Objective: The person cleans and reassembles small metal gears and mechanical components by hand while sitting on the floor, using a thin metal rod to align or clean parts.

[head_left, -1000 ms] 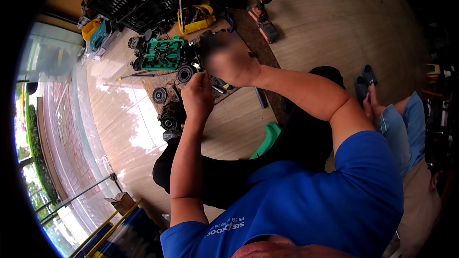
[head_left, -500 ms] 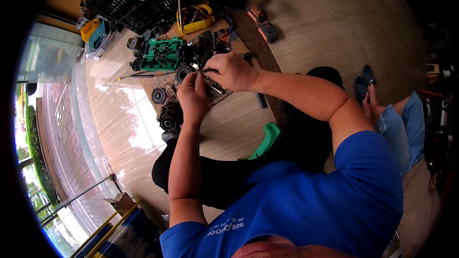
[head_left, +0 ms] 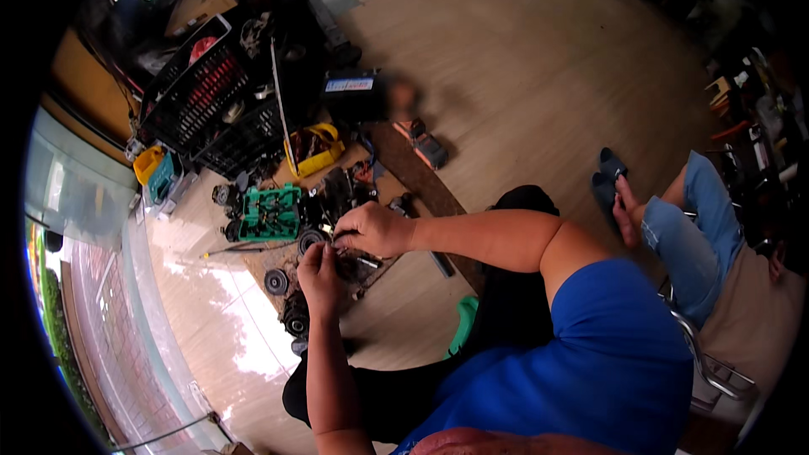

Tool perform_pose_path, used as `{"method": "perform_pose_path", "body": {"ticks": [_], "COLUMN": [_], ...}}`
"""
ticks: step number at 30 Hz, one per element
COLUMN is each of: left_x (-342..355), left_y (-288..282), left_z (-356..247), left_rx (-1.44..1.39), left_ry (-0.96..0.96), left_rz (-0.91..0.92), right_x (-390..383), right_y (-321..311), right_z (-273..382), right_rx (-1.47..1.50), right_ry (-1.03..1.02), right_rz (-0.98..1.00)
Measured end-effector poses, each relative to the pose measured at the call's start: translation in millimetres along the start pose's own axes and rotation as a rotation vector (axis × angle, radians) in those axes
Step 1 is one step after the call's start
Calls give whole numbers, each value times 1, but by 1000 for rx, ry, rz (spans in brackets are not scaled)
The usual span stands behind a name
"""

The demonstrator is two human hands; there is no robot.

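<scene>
My left hand [head_left: 322, 280] is closed in a pinch, thumb and fingertips pointing up. Close by on its right, my right hand [head_left: 377, 230] is curled shut with its fingertips near the left ones. Something small and dark shows between the two hands, too small to name. Under and around them lie dark, greasy machine parts on a brown board. A grooved pulley wheel [head_left: 311, 241] sits just behind my left hand, and another pulley [head_left: 275, 281] lies to its left. Farther off is an opened green tool case [head_left: 271, 214] with tools in it.
Behind the parts stand a yellow tray [head_left: 318, 152], black plastic crates [head_left: 202, 88] and a black battery [head_left: 350, 97]. An orange and black power tool [head_left: 425, 146] lies on the floor. A green curved object [head_left: 463, 326] is near my leg. At right sits another person in blue shorts [head_left: 695, 240].
The view has shifted, so the scene sits lower and more of the crates and floor behind shows. My hands keep close together in much the same pose over the parts.
</scene>
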State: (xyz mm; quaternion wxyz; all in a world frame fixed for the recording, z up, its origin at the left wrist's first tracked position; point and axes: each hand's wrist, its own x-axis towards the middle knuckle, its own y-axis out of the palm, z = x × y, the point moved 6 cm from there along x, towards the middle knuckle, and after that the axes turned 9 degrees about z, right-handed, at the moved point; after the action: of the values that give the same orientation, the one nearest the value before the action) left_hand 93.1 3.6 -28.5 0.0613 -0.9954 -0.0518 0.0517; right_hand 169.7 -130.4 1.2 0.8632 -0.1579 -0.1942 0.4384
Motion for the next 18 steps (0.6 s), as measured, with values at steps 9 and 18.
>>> {"method": "perform_pose_path", "body": {"ticks": [9,18], "left_x": [-9,-10], "left_y": [11,14], "left_z": [-10,1], "left_rx": [-293,-628], "left_ry": [-107,-211], "left_rz": [238,276], "right_x": [-3,2], "right_y": [-6,-11], "right_z": [12,23], "right_rx": [49,14], "right_ry": [-125,-152], "right_rz": [75,93]}}
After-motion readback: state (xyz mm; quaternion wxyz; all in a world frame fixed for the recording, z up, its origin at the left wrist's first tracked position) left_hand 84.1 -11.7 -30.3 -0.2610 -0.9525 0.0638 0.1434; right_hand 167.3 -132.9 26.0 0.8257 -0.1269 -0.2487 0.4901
